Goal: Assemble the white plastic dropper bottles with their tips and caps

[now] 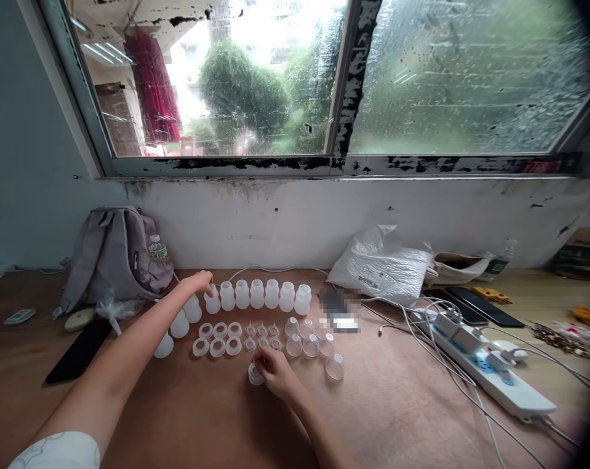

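My left hand (200, 284) reaches to the left end of a row of frosted baby bottles (256, 295), its fingers closed at the neck of one bottle (211, 303). Other bottles (163, 346) stand partly behind my left forearm. Near the front, my right hand (274, 368) pinches at a white collar ring (256, 375) on the table; its fingers hide the ring's middle. Loose collar rings (217, 347) lie in two rows behind it. Beside them are several clear bottle nipples (262, 330), and to the right several clear domed caps (335, 368).
A grey backpack (114, 257) leans at the left wall, with a black phone (77, 352) before it. A silver plastic bag (380, 264) sits at the back right. A white power strip (490, 368) with trailing cables occupies the right side. A blurred dark object (338, 303) lies behind the caps.
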`<state>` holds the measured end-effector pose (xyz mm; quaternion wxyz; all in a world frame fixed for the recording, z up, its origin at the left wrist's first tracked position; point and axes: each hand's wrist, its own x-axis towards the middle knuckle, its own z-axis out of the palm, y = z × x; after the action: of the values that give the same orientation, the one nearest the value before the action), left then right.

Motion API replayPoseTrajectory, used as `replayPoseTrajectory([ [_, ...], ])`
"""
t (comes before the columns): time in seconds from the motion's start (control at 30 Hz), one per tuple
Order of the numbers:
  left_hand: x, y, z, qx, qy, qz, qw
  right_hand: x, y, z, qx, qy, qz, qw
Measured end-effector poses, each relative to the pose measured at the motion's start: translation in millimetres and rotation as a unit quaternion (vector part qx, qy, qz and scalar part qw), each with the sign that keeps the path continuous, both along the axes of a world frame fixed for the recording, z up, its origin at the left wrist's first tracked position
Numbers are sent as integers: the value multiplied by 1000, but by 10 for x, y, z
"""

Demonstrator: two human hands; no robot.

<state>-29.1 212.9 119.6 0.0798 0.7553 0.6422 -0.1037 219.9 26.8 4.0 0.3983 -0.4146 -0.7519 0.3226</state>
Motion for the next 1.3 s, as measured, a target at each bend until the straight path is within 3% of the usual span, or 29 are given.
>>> replayPoseTrajectory([
  [0.2,-28,-5,-40,15,-24,7,1000,43,-31,33,-10,-73,-13,997],
  [0.33,-12,-49,77,49,-59,-5,997,48,-62,29,-19,-120,-23,992],
  [0.43,88,-232,195,114,-109,-27,987,34,-51,-22,-13,-127,-37,991],
  [0.5,208,-480,192,165,-151,-41,974,27,-30,-60,-6,-109,-46,993],
  [0.6,431,-1006,-25,197,-217,-80,953,27,1,-88,7,-67,-55,996],
  [0.67,572,-1373,-285,195,-342,-122,911,26,8,-86,15,-44,-54,997],
  [0.73,688,-1673,-570,167,-391,-136,895,16,2,-79,19,-28,-44,998],
  [0.83,809,-1925,-922,137,-419,-114,890,-19,-22,-75,27,-16,-22,999],
  [0.9,851,-1985,-1072,136,-423,-89,892,-51,-40,-81,34,-12,-8,999],
  [1.07,836,-2035,-1230,155,-422,-60,891,-131,-69,-104,38,-17,-2,999],
  [1.3,699,-2153,-1255,159,-419,-48,893,-146,-98,-25,-18,15,17,1000],
])
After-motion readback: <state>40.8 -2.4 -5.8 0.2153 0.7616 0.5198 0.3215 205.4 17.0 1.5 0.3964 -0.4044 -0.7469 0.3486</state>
